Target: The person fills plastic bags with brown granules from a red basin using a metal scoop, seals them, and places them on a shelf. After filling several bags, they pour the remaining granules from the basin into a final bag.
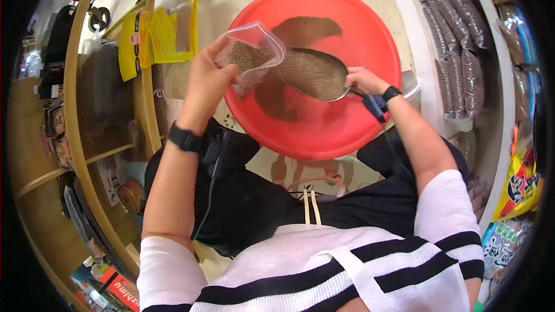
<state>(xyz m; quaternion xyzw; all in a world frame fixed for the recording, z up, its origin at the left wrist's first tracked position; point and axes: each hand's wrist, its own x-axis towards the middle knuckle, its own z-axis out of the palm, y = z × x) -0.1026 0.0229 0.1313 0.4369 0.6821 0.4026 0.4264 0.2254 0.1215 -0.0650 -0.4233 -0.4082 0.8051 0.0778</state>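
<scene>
Pinching a clear zip bag [269,40] above the left part of the red basin [347,133], the left hand [215,72] has thumb and fingers closed on its edge, probably to keep the mouth from collapsing. The right hand [367,81] curls around the handle end of the scoop [332,59], heaped with brown granules [315,75] over the basin's middle. Whether bag and scoop touch is unclear; both sit inside the basin's rim, presumably so spills are caught.
</scene>
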